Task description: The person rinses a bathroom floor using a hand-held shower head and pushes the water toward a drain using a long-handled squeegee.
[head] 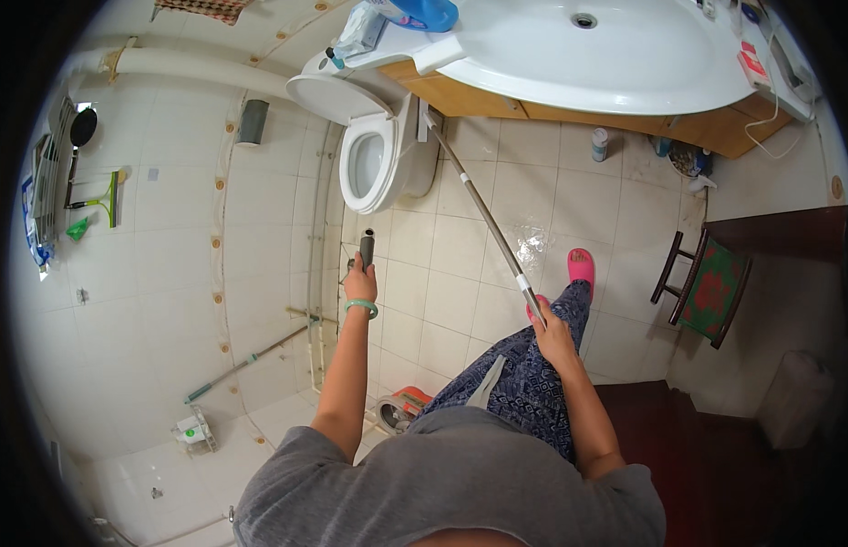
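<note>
My left hand (pixel 360 282), with a green bangle (pixel 362 308) at the wrist, grips a dark grey tubular handle (pixel 367 247) over the tiled floor. My right hand (pixel 553 333) is closed around the upper end of a long metal pole (pixel 494 230) with white collars. The pole slants away to the floor between the toilet (pixel 366 167) and the vanity cabinet; its flat head (pixel 422 122) is partly seen beside the toilet base. The toilet's lid is raised and its seat is down.
A white washbasin (pixel 602 61) juts out over a wooden cabinet (pixel 479 96). A small canister (pixel 600 144) stands on the floor. At the right is a folding stool (pixel 712 292); an orange and grey object (pixel 400 408) lies by my left side. Pipes run up the left wall.
</note>
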Tool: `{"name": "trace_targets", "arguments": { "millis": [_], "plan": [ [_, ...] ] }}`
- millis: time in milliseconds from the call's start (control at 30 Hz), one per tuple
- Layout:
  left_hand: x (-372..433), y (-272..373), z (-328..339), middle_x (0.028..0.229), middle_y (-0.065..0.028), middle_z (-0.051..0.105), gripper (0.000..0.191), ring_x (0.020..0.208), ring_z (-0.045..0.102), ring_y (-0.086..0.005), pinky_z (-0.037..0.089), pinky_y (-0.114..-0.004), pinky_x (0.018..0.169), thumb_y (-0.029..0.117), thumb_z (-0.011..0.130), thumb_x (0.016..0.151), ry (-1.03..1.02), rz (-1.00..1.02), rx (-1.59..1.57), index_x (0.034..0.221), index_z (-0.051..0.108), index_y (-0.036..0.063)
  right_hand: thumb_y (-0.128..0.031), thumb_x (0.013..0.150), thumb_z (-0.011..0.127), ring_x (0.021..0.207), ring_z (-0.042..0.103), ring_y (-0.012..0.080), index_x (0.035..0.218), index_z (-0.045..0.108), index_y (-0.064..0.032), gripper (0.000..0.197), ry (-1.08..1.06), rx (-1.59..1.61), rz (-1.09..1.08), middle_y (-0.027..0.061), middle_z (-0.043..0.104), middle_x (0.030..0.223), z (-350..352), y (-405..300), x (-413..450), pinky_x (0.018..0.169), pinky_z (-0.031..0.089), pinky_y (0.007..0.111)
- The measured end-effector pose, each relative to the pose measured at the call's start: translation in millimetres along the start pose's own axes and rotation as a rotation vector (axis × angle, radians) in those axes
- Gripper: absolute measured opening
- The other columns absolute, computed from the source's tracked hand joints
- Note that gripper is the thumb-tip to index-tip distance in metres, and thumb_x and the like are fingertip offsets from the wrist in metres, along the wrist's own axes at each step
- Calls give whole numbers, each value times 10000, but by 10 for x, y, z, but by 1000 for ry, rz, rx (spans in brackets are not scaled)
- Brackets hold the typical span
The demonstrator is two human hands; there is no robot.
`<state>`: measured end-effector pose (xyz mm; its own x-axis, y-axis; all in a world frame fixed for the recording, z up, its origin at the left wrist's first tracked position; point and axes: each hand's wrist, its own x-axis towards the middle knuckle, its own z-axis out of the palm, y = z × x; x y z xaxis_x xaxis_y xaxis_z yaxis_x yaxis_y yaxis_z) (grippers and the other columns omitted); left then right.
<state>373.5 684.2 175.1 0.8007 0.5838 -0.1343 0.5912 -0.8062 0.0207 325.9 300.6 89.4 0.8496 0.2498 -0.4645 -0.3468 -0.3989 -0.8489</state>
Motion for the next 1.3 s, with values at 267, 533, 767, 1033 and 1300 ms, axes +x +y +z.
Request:
{"name": "trace_targets", "arguments": {
  "millis": [267,533,767,1033,1300],
  "plan": [
    [84,-14,53,887,-240,580,450,783,563,-388,452,-403,688,207,519,804,64,-8,-63,1209,428,33,-115,817,492,891,516,417,1171,445,-19,370,-41,42,45,283,540,923,-247,-192,-942,730,439,396],
    [167,26,-9,807,-234,581,449,741,564,-385,454,-439,652,201,512,808,91,74,-18,1211,408,31,-165,813,504,720,550,425,1208,423,-70,414,11,6,30,268,561,773,5,-247,-303,633,434,457],
    [18,-270,79,894,-224,576,472,757,566,-377,462,-431,648,204,512,810,103,103,-13,1237,380,54,-150,815,500,797,563,399,1202,437,-74,400,-68,21,43,273,563,856,-188,-215,-1240,680,448,412],
    [-143,-372,177,858,-227,578,481,731,568,-378,459,-439,638,193,519,805,29,19,80,1241,372,53,-160,826,491,831,560,395,1166,449,-43,363,-39,127,39,260,562,880,69,-45,-703,682,446,392],
    [-330,-374,196,778,-222,585,489,716,565,-387,453,-442,629,196,512,807,28,33,70,1242,361,34,-117,824,484,903,567,338,1153,471,-51,336,-98,219,-12,241,568,905,-46,-40,-1335,729,435,345]
  ]
}}
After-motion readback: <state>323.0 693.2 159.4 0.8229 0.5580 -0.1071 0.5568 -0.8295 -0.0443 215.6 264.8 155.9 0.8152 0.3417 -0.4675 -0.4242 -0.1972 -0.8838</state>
